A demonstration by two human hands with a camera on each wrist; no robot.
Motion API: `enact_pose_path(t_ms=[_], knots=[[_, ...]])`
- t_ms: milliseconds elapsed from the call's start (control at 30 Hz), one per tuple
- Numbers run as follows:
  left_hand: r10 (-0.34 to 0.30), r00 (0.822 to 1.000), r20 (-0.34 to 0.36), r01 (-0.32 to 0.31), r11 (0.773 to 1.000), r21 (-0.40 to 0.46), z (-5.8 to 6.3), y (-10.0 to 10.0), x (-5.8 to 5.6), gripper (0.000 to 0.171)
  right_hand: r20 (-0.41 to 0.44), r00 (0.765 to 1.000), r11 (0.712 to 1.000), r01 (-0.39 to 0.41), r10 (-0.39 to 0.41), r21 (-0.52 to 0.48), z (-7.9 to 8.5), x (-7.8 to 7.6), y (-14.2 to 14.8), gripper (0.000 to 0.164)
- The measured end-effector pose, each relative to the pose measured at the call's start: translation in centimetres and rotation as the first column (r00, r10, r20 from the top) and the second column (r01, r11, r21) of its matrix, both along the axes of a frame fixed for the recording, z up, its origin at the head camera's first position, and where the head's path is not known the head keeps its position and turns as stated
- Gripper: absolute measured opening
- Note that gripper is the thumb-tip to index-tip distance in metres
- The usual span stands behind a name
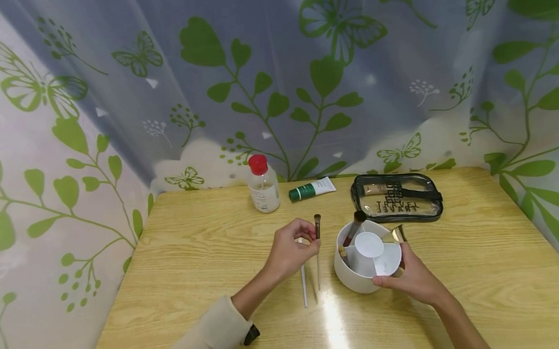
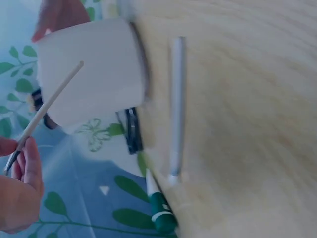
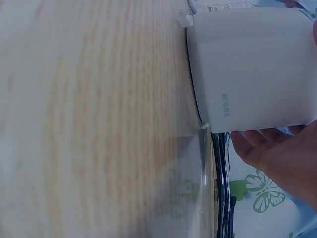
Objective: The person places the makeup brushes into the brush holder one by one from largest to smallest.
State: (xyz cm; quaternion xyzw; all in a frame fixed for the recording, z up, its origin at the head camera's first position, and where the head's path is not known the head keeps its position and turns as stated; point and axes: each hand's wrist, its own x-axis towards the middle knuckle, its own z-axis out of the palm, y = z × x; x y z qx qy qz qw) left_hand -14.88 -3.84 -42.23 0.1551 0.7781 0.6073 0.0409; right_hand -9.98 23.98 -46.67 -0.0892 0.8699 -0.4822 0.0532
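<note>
My left hand point(image 1: 291, 252) pinches a thin makeup brush point(image 1: 317, 229) near its bristle end, with the bristles up and the pale handle pointing down. In the left wrist view the brush handle point(image 2: 52, 99) slants up in front of the white organizer. With my right hand point(image 1: 414, 277) I grip the right side of the round white organizer point(image 1: 352, 281), thumb at the front rim. Its compartments hold a dark-bristled brush point(image 1: 355, 226), a short yellow-tipped applicator point(image 1: 343, 254) and a gold-and-dark brush point(image 1: 394, 235). A white stick point(image 1: 304, 286) lies on the table beside the left hand.
Along the back of the wooden table point(image 1: 194, 239) stand a clear bottle with a red cap point(image 1: 264, 188), a green-and-white tube point(image 1: 312, 189) and a transparent pouch with black trim point(image 1: 398, 197). A leaf-patterned curtain point(image 1: 276, 92) hangs behind the table.
</note>
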Motion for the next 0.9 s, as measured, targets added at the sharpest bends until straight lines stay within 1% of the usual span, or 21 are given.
enact_pose_path(t_ms=[100,167,233,333,467,567,700,800,900], knots=[[-0.021,1.000,-0.012,0.022,0.993,0.116,0.9,0.6,0.4,0.019,0.004,1.000,1.000,0.004,-0.004,0.004,0.0,0.0,0.0,0.084],[-0.032,0.999,-0.021,0.035,0.985,0.170,1.4,0.9,0.7,0.020,0.007,1.000,1.000,0.004,-0.004,0.008,0.0,0.0,0.0,0.083],[-0.033,0.999,-0.038,0.040,0.978,0.206,1.8,1.2,0.9,0.020,0.009,1.000,1.000,0.004,-0.005,0.010,0.0,0.0,0.0,0.084],[-0.012,0.998,-0.069,0.030,0.966,0.256,2.1,1.6,1.2,0.020,0.015,1.000,1.000,0.005,-0.005,0.009,0.0,0.0,0.0,0.084],[0.028,0.994,-0.106,0.008,0.947,0.321,2.0,2.1,1.2,0.020,0.029,1.000,1.000,0.007,-0.008,0.003,0.0,-0.1,-0.1,0.085],[0.047,0.993,-0.111,-0.009,0.946,0.325,1.6,2.3,1.3,0.020,0.032,0.999,1.000,0.008,-0.008,0.005,0.0,-0.1,0.0,0.087],[0.056,0.992,-0.117,-0.023,0.963,0.269,0.8,2.5,1.6,0.018,0.025,1.000,1.000,0.009,-0.010,0.021,-0.1,-0.1,0.0,0.086],[0.061,0.988,-0.140,-0.028,0.974,0.223,0.2,2.6,1.9,0.016,0.020,1.000,1.000,0.009,-0.010,0.029,-0.1,-0.1,0.0,0.085],[0.060,0.985,-0.165,-0.027,0.981,0.194,-0.4,2.7,2.0,0.014,0.018,1.000,1.000,0.007,-0.008,0.023,0.0,-0.1,0.0,0.086]])
